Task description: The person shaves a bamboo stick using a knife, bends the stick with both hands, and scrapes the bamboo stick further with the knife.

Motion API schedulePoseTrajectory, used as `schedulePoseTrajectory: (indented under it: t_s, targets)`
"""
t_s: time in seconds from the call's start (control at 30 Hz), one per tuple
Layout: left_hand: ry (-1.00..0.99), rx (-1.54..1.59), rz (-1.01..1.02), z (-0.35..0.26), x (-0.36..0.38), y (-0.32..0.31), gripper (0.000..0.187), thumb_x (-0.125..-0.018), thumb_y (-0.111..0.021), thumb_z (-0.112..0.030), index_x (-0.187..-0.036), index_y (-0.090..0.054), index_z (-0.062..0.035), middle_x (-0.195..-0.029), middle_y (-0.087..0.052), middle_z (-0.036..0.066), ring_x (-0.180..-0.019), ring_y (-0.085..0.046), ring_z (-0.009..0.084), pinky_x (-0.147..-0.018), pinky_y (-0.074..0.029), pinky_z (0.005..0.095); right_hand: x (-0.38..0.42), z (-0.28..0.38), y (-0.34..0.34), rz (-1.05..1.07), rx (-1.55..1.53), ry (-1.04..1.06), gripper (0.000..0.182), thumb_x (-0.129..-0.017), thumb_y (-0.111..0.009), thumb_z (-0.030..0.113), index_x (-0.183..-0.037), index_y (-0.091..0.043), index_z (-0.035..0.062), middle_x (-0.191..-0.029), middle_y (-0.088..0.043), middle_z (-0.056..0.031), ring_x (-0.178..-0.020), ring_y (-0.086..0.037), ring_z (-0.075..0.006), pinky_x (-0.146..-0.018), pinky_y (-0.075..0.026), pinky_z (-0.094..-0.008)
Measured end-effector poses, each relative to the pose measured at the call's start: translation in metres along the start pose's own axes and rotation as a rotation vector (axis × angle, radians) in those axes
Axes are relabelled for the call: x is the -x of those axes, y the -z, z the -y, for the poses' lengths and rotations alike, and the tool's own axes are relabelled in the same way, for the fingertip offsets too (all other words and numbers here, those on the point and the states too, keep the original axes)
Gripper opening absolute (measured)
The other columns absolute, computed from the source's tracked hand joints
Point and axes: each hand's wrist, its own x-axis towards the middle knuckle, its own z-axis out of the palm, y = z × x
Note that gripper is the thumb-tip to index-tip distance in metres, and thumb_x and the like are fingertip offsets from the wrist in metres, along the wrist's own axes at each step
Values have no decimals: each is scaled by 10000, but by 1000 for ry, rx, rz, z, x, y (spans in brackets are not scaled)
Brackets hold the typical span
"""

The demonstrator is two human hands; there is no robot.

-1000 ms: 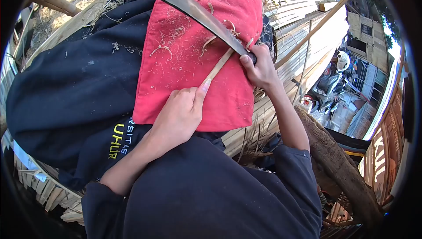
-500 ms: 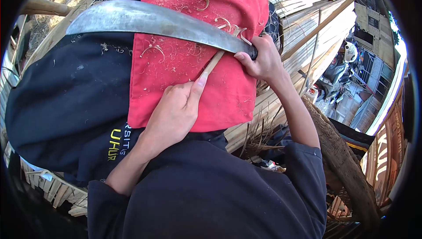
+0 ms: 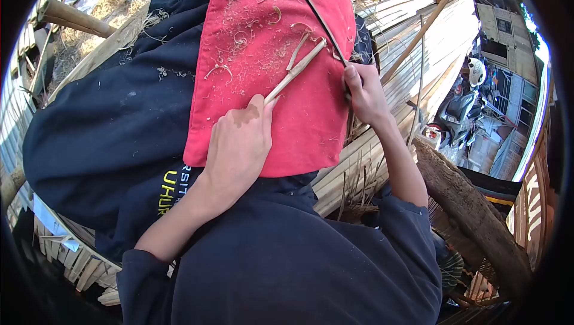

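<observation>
As the blade (image 3: 318,15) turns edge-on, the stick (image 3: 296,71) shows its tip

Dark cloth (image 3: 113,121) spreads to the left of the left hand (image 3: 242,136), and red cloth (image 3: 305,127) overlaps it, reaching forward between that hand and the right hand (image 3: 366,95). Half a second ago the blade lay broadside across the stick; now it is a narrow dark line running forward from the right hand, past the stick's far end. The stick is bare to its tip, so the blade seems not to be cutting it at this instant. The right hand is wrapped around the blade's handle, which it mostly covers. The left hand is closed on the stick's near end, knuckles up; the stick slants forward and rightward from it. Shavings (image 3: 240,44) dot the red cloth ahead of the left hand.
</observation>
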Motion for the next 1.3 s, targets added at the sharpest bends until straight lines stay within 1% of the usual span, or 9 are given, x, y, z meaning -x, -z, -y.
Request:
schedulePoseTrajectory:
  t_s: [0.1,0.2,0.33,0.43,0.57,0.77,0.8,0.93,1.3]
  targets:
    - [-85,-204,-95,-13,-21,-19,218,-1016,-489,-180,-895,-541,-6,-575,-581,215,-541,-626,393,-459,-500,466,-8,5,-9,-37,215,-14,662,-906,-617,531,-639,-562,-73,-508,-480,-196,-482,-530,-321,-524,-416,-418]
    - [-64,-239,-127,-13,-24,-26,226,-1012,-499,-184,-883,-538,-2,-576,-587,220,-552,-638,391,-462,-498,476,-13,-3,-14,-69,442,122,687,-827,-691,565,-590,-563,-67,-538,-520,-250,-534,-549,-424,-544,-431,-466]
    - [-54,-114,-61,-5,-19,-18,217,-1007,-504,-171,-897,-546,12,-602,-600,225,-559,-642,378,-479,-500,472,-19,-11,-18,-111,533,270,697,-776,-726,598,-557,-539,-38,-512,-508,-233,-507,-551,-419,-517,-433,-468]
    - [-97,-42,-2,11,-10,-17,205,-1011,-486,-145,-924,-560,25,-636,-604,221,-563,-620,386,-510,-501,457,-17,-5,-17,17,510,178,634,-793,-710,548,-647,-538,-45,-613,-499,-259,-624,-494,-442,-621,-397,-479]
    - [-46,-111,63,14,9,-11,215,-1024,-450,-120,-994,-588,42,-660,-583,220,-566,-580,398,-534,-478,449,-17,-2,-20,-76,564,390,665,-752,-757,575,-591,-534,-31,-530,-528,-203,-537,-591,-407,-513,-454,-456]
    - [144,-52,-37,20,78,24,292,-1028,-491,-191,-820,-544,7,-533,-516,227,-492,-581,395,-448,-423,465,-19,-12,-22,-142,470,211,599,-858,-675,522,-693,-592,-48,-601,-558,-237,-645,-586,-427,-632,-449,-482]
    - [139,52,-55,29,87,25,356,-1048,-467,-243,-773,-503,-20,-486,-478,128,-395,-510,290,-405,-355,404,-16,-9,-23,-137,434,200,601,-862,-672,521,-698,-594,-52,-605,-558,-237,-634,-574,-425,-630,-443,-480]
    - [467,1099,471,36,83,50,473,-1069,-389,-412,-710,-376,-105,-561,-309,-80,-449,-244,30,-389,-213,236,-16,-5,-24,-97,447,136,610,-872,-661,522,-711,-595,-62,-643,-558,-256,-677,-558,-414,-649,-428,-468]
    - [481,1281,691,25,58,50,466,-1063,-375,-451,-716,-342,-142,-556,-267,-77,-432,-210,20,-370,-187,208,-10,-12,-30,-186,411,123,637,-868,-657,559,-663,-578,-38,-624,-554,-235,-651,-543,-394,-636,-414,-469]
